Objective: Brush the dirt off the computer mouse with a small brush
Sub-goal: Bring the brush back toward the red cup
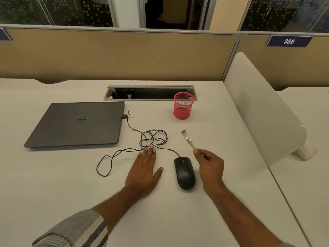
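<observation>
Right now the right hand (pixel 211 166) pinches the small brush (pixel 188 139) by its handle, bristles up and pointing toward the desk's far edge, clear of the mouse (pixel 184 172). The mouse lies just left of that hand, long axis near-to-far, toward the desk's near edge. Left hand (pixel 145 172) rests flat, fingers spread, farther off on the mouse's other side.

A: The light is looking soft and warm, falling evenly from overhead onto the white desk (pixel 53 184), with no glare showing.

B: Shadows are staying faint; a thin one is sitting under the mouse (pixel 184 172), another beneath the left hand (pixel 145 171).

A: The wide lens is bending the partition (pixel 115 54) and the desk's edges.

B: The dotted glass (pixel 62 11) up top is smearing into blur, and the sleeve (pixel 74 230) at the bottom corner is going soft.
</observation>
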Demonstrator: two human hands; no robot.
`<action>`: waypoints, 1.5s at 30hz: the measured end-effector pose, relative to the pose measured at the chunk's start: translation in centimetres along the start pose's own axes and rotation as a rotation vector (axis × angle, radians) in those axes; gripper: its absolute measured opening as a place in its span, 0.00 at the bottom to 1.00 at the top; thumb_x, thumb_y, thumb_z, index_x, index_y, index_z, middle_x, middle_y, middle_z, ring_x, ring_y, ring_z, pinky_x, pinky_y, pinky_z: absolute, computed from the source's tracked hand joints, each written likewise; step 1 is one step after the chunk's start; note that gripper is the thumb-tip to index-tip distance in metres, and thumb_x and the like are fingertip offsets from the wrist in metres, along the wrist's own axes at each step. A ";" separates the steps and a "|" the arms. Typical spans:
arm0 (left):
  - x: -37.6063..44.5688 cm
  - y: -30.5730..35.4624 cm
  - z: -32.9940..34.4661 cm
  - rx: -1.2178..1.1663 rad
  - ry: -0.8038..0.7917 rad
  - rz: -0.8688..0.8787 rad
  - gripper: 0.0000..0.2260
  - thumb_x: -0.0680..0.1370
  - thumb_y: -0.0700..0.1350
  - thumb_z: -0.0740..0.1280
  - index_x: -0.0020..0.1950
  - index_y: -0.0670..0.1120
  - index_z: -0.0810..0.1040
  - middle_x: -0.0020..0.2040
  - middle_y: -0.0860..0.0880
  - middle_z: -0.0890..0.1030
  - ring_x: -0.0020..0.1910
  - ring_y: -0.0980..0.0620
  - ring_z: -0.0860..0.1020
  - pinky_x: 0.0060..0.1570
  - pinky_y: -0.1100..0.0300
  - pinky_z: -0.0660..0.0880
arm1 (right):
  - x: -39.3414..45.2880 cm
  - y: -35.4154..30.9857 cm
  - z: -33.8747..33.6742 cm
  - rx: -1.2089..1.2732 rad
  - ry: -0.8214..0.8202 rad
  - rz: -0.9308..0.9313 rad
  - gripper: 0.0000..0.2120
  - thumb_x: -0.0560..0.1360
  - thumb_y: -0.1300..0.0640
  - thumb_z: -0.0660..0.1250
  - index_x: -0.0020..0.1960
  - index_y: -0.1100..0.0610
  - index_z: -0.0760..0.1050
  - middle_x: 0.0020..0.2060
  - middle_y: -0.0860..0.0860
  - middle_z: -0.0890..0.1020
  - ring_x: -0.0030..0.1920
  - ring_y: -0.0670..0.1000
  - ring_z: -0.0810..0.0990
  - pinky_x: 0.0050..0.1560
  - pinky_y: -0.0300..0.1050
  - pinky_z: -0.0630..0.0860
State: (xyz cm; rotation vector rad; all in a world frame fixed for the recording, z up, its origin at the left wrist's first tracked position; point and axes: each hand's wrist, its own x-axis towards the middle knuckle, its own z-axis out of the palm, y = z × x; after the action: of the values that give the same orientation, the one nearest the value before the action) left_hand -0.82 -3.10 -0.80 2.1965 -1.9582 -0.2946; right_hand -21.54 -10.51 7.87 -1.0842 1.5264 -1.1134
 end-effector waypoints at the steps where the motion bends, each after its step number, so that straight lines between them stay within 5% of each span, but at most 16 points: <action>1: 0.0 0.0 0.0 -0.006 -0.003 -0.001 0.34 0.84 0.62 0.47 0.85 0.46 0.41 0.86 0.49 0.42 0.83 0.55 0.39 0.80 0.59 0.35 | 0.5 -0.6 0.0 0.071 -0.017 0.046 0.03 0.73 0.59 0.75 0.46 0.55 0.84 0.37 0.47 0.84 0.36 0.44 0.79 0.38 0.33 0.72; 7: 0.2 0.0 -0.2 -0.021 -0.009 0.004 0.35 0.84 0.62 0.47 0.85 0.46 0.42 0.86 0.49 0.42 0.83 0.55 0.39 0.80 0.58 0.35 | 4.3 -3.5 0.6 0.225 -0.176 0.290 0.08 0.78 0.56 0.68 0.54 0.58 0.82 0.30 0.49 0.70 0.29 0.46 0.65 0.28 0.39 0.64; 13: 0.1 0.1 -0.1 -0.031 -0.006 0.001 0.35 0.84 0.63 0.47 0.85 0.47 0.41 0.86 0.50 0.42 0.83 0.55 0.38 0.81 0.58 0.36 | 6.8 -5.0 2.0 0.404 -0.342 0.482 0.08 0.83 0.58 0.58 0.53 0.59 0.75 0.36 0.54 0.75 0.33 0.49 0.71 0.33 0.42 0.67; 19: 0.2 -0.2 -0.1 -0.015 -0.026 -0.001 0.36 0.82 0.65 0.42 0.84 0.48 0.39 0.85 0.51 0.40 0.82 0.56 0.35 0.80 0.58 0.35 | 9.8 -8.4 4.9 0.038 -0.269 0.189 0.06 0.80 0.58 0.63 0.55 0.57 0.77 0.54 0.53 0.79 0.54 0.54 0.75 0.54 0.48 0.70; 24: 0.1 0.0 0.0 -0.024 -0.026 -0.003 0.36 0.81 0.66 0.41 0.84 0.48 0.39 0.85 0.51 0.40 0.83 0.55 0.37 0.80 0.58 0.35 | 12.9 -10.1 7.1 -0.049 -0.192 -0.032 0.07 0.78 0.62 0.68 0.55 0.61 0.80 0.49 0.54 0.80 0.50 0.53 0.76 0.42 0.37 0.74; 27: 0.1 -0.1 -0.1 -0.023 -0.032 -0.004 0.36 0.81 0.66 0.41 0.84 0.49 0.39 0.85 0.51 0.40 0.83 0.55 0.37 0.81 0.58 0.35 | 15.1 -10.8 8.4 -0.129 -0.121 -0.148 0.07 0.76 0.60 0.70 0.52 0.62 0.81 0.44 0.54 0.82 0.46 0.53 0.80 0.50 0.47 0.81; 30: 0.1 -0.1 -0.1 -0.019 -0.026 -0.010 0.36 0.81 0.66 0.40 0.84 0.49 0.38 0.85 0.52 0.39 0.83 0.55 0.36 0.81 0.57 0.36 | 17.1 -11.3 9.4 -0.316 -0.009 -0.287 0.06 0.74 0.55 0.72 0.47 0.57 0.82 0.41 0.52 0.84 0.46 0.56 0.82 0.55 0.57 0.76; 34: 0.1 0.0 -0.1 -0.023 -0.025 -0.014 0.36 0.81 0.66 0.40 0.84 0.49 0.39 0.85 0.53 0.38 0.83 0.56 0.36 0.82 0.57 0.37 | 19.5 -11.6 10.7 -0.519 0.060 -0.421 0.07 0.73 0.51 0.72 0.46 0.54 0.83 0.44 0.52 0.86 0.51 0.57 0.79 0.47 0.49 0.63; 45: 0.1 0.1 -0.4 -0.008 -0.044 -0.027 0.36 0.81 0.66 0.40 0.84 0.50 0.38 0.85 0.53 0.38 0.83 0.56 0.35 0.81 0.59 0.34 | 22.0 -8.5 12.2 -0.924 0.138 -0.235 0.14 0.73 0.49 0.71 0.52 0.57 0.83 0.56 0.55 0.77 0.61 0.59 0.70 0.54 0.55 0.67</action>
State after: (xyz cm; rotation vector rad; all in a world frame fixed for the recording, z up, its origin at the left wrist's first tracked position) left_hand -0.80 -3.24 -0.39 2.2319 -1.9473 -0.3571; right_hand -12.53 -35.43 10.31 -1.8586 2.1378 -0.6049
